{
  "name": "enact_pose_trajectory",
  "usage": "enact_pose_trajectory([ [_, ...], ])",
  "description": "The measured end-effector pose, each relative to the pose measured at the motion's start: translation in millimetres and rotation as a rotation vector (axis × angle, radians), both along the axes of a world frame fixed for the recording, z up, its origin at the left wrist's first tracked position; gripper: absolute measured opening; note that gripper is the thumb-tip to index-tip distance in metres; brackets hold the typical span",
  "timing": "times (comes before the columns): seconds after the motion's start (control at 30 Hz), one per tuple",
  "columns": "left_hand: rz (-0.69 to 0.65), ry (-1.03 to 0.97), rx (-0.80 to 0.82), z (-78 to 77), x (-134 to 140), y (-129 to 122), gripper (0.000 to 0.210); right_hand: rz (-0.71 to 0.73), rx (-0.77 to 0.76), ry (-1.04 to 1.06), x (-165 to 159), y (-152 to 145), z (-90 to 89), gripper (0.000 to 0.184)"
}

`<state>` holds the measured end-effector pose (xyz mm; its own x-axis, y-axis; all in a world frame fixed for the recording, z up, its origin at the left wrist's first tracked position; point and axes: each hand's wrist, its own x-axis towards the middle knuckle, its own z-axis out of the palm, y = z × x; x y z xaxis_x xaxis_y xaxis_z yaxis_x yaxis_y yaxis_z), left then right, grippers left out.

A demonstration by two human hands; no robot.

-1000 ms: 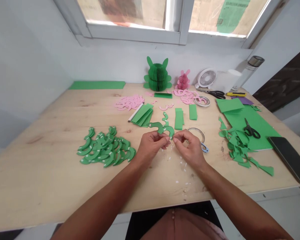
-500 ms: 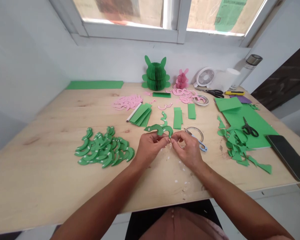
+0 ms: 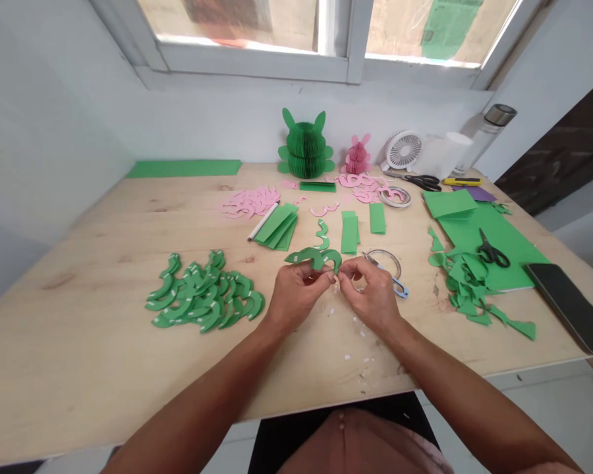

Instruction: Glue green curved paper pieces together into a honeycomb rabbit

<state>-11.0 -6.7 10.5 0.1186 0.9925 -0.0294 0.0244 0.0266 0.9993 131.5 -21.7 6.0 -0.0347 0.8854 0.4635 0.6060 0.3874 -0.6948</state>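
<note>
Between both hands is a curved green paper cutout with small white tape bits on it. My left hand is closed, pinching it from below and the left. My right hand is closed too, thumb and forefinger pinched at the cutout's right tip; whether a tape bit is between them is too small to tell. Just beyond the hands lies another wavy green cutout with white bits. A heap of similar green cutouts lies to the left. Behind my right hand are a tape roll and a light-blue-handled cutter.
Small white scraps dot the wood in front. At right lie green paper offcuts, black scissors and a phone. Pink cutouts, folded green strips and a green honeycomb paper figure stand or lie farther back.
The view has shifted very slightly. Both hands keep the same pinch on the green cutout, which has barely moved.
</note>
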Motion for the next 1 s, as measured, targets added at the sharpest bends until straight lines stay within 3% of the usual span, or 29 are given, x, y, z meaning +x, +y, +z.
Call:
enact_pose_trajectory([
  [0.43, -0.026, 0.005, 0.002, -3.2, -0.2, 0.5, 0.013, -0.004, -0.001, 0.019, -0.5, 0.0, 0.2, 0.007],
  [0.8, 0.012, 0.031, -0.017, 2.3, 1.0, 0.1, 0.011, -0.003, -0.118, 0.123, -1.1, 0.5, 4.7, 0.007],
  [1.0, 0.019, 0.024, -0.005, 1.0, 0.6, 0.4, 0.012, 0.002, -0.054, 0.048, -0.2, 0.2, 0.9, 0.006],
])
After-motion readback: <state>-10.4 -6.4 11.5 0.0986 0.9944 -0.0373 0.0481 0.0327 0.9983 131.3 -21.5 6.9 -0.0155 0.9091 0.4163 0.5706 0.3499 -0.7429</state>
